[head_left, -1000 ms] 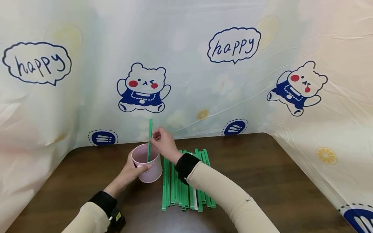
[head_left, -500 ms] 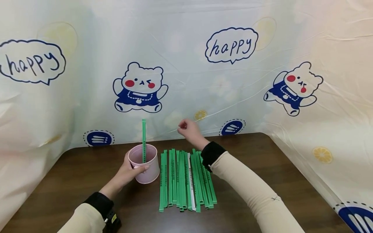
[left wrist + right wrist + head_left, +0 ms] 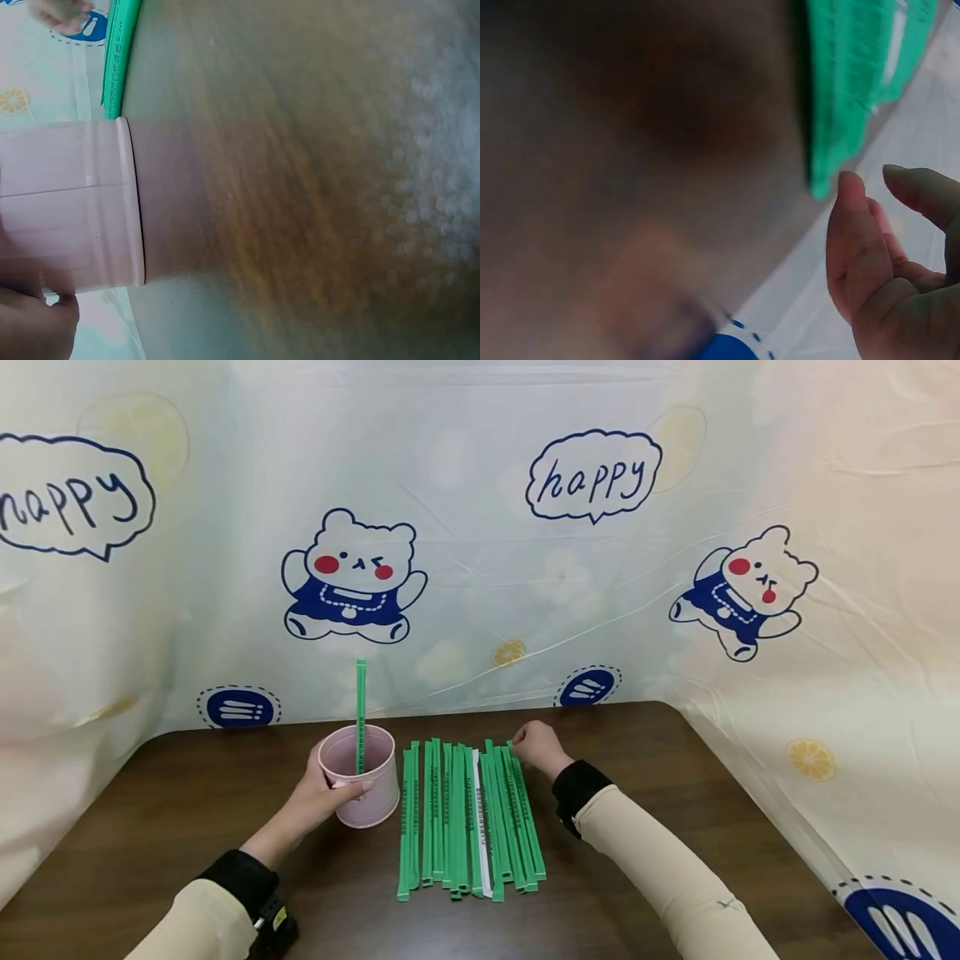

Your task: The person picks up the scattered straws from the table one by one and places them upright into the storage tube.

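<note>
My left hand (image 3: 315, 795) grips a pink bucket (image 3: 371, 803) by its side, thumb near the rim; the left wrist view shows fingers (image 3: 37, 326) against the bucket wall. One long green strip (image 3: 361, 706), like a paper-wrapped straw, stands upright in the bucket and rises well above the rim. Beside it lies a row of similar printed green strips (image 3: 453, 827) with one white strip (image 3: 482, 835) among them. My right hand (image 3: 538, 746) is at the far end of the rightmost strips. In the right wrist view, thumb and fingers (image 3: 855, 225) are apart with nothing between them.
A brown wooden table (image 3: 637, 760) carries everything. Behind it hangs a pale cloth (image 3: 465, 568) printed with bears and the word happy, which also closes in both sides.
My right hand has let go of the green strip in the bucket, moved right, then lowered to the far right end of the row. The left hand keeps its hold on the bucket.
</note>
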Demonstrator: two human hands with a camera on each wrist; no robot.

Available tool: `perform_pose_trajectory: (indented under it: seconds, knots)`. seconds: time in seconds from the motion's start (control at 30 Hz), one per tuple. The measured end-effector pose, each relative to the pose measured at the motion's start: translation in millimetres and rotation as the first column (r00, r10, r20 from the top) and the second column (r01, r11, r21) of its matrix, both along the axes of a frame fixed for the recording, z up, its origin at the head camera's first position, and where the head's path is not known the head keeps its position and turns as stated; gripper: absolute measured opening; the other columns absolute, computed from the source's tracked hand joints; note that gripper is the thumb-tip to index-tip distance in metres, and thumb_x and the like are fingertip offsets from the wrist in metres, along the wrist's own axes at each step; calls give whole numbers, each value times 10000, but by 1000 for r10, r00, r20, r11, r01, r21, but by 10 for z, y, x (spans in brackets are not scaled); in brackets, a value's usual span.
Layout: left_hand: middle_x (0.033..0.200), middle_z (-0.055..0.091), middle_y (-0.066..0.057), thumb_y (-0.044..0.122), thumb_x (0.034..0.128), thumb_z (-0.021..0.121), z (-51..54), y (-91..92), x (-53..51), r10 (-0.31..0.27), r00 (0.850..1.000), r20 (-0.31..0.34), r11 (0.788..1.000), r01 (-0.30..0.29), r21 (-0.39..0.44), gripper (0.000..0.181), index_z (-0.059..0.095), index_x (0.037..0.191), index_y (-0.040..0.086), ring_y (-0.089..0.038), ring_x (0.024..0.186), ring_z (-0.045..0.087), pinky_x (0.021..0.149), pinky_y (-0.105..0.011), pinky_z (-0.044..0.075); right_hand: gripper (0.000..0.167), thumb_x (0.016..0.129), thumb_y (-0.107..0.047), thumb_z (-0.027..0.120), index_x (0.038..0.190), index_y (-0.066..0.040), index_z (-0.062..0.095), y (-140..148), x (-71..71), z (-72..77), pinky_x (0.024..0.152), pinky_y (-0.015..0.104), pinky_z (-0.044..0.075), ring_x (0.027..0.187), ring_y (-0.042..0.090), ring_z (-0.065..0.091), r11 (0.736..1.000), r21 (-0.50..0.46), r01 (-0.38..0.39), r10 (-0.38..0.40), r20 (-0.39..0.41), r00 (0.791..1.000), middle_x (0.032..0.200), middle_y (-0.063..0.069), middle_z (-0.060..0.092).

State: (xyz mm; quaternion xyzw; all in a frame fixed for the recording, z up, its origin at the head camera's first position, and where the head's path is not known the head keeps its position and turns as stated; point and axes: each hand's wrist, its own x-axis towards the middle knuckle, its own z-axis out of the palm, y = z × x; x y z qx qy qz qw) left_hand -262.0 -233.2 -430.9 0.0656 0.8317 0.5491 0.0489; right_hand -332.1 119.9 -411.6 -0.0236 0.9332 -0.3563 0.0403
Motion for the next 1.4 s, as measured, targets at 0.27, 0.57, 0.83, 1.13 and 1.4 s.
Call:
perform_pose_trajectory:
  seconds: [0.27, 0.57, 0.83, 1.13, 1.4]
  knots:
    - [1581, 208, -298, 236, 929, 689, 80, -50, -61, -15, 999, -33, 1000, 14, -7, 1017, -58, 1591, 37, -472, 1419, 290, 1147, -697, 374, 202, 935, -22, 667, 737, -16, 624, -9, -4, -50, 684, 357, 616, 728, 233, 648, 997, -65, 49, -43, 92, 995, 807, 133, 676]
    - [1577, 232, -294, 228, 918, 704, -35, -31, 45, 11, 1000, 2, 1000, -11, -20, 1005, -19, 1589, 37, -464, 1424, 303, 1161, -684, 368, 493, 918, -2, 665, 558, -170, 374, -27, 30, -244, 535, 284, 549, 520, 132, 476, 998, -32, 56, -51, 130, 990, 529, -29, 381]
    - [1587, 236, -284, 240, 921, 706, -77, -19, 32, 18, 1000, 19, 1000, -18, -24, 1007, -18, 1596, 54, -454, 1433, 305, 1168, -671, 368, 567, 900, 5, 684, 593, -190, 249, -18, -9, -343, 479, 250, 469, 428, 113, 393, 998, -6, 67, -66, 92, 994, 551, -81, 164]
    - [1598, 214, -285, 240, 928, 693, -55, -16, 6, 14, 1000, 26, 1000, -13, -25, 1012, -43, 1598, 55, -458, 1444, 289, 1174, -684, 350, 203, 918, 5, 669, 747, -36, 568, -41, 12, -274, 527, 272, 508, 518, 158, 534, 994, -22, 103, -101, 91, 991, 829, 136, 658]
    - [1597, 215, -286, 229, 921, 699, -10, -2, 2, 12, 1000, 21, 1000, -12, -13, 1018, -41, 1597, 53, -455, 1443, 289, 1176, -680, 350, 504, 922, 12, 657, 612, -172, 304, -22, -9, -247, 497, 247, 444, 442, 118, 408, 994, -50, 97, -92, 97, 991, 562, -61, 242]
